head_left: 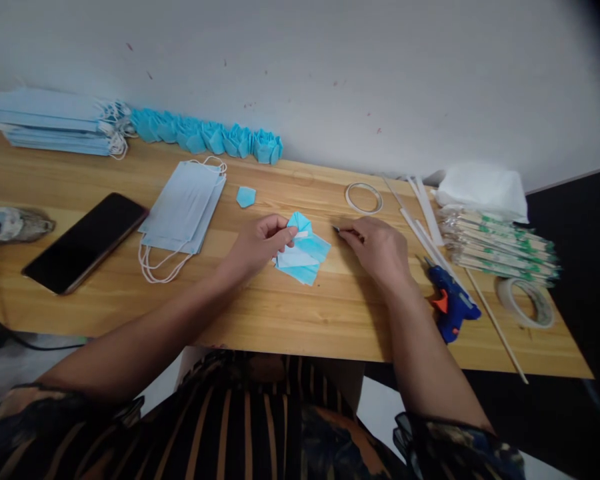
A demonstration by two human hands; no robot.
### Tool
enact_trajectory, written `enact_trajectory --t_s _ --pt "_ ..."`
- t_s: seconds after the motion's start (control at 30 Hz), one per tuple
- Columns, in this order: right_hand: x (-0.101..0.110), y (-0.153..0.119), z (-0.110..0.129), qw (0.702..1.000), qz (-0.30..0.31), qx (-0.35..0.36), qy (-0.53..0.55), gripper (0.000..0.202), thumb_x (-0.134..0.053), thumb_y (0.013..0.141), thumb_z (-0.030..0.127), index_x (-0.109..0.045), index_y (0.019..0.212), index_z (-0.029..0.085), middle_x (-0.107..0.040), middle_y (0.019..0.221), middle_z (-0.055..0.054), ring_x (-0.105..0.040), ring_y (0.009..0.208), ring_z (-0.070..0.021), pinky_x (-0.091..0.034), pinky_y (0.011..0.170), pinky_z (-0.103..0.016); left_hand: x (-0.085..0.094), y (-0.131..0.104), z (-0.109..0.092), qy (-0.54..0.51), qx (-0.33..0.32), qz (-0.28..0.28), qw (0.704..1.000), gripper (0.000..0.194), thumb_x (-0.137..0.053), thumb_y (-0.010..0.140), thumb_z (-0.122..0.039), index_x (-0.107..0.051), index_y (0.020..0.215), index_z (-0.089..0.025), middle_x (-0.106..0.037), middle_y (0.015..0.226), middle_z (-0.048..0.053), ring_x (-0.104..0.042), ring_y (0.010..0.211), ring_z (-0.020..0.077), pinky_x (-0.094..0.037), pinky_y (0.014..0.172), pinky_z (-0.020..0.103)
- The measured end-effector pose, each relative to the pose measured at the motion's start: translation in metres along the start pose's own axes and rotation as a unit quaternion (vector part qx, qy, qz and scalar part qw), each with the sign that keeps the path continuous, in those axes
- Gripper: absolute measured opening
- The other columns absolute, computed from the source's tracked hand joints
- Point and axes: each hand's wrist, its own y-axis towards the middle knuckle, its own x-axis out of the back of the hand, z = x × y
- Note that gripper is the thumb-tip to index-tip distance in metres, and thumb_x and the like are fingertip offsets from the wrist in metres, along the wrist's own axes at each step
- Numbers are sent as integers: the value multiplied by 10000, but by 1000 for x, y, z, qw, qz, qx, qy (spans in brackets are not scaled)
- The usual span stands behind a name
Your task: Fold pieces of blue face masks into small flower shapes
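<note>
Left of the glue gun [455,303], the left hand [261,245] pinches the folded blue fabric [305,255] — a slackened grip could let its folds open. The right hand [381,249], nearer the gun, pinches a small dark item [336,229] — unidentifiable.

Along the back of the surface [260,320] runs a row of folded flowers [200,137], a mask stack [55,123] at its left end. Before these lies a phone [85,243], with loose masks [183,203] just right. Mid-surface is folded fabric [305,257] — a cutout [246,197] behind-left, a tape ring [348,197] behind-right. Farther right, a glue gun [457,300] lies before-left of wrapped bundles [500,253].
</note>
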Motion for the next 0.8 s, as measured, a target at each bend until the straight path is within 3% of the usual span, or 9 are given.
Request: enact_trajectory --t_s 0.4,0.57,0.8 --pt "-4 -2 12 991 -8 5 -136 262 -534 1008 288 -769 948 190 -764 925 -89 -648 837 -211 -201 586 -318 0 -1 1 -6 -11 2 1000 231 -647 810 -386 -580 731 -180 -630 698 0 -489 590 84 -407 548 212" --pt "-3 1 21 985 10 -15 -171 288 -500 1008 238 -738 874 146 -751 891 -120 -636 822 -215 -193 585 -325 0 -2 -1 -7 -9 -2 1000 229 -648 810 -384 -582 729 -181 -631 697 -1 -488 592 85 -406 551 211" --pt "-3 1 24 983 23 -22 -181 277 -494 1020 229 -739 948 123 -763 960 -156 -655 886 -245 -223 595 -333 0 -1 0 -14 -5 -4 1000 218 -653 814 -373 -583 738 -182 -631 701 -4 -487 584 85 -411 542 212"
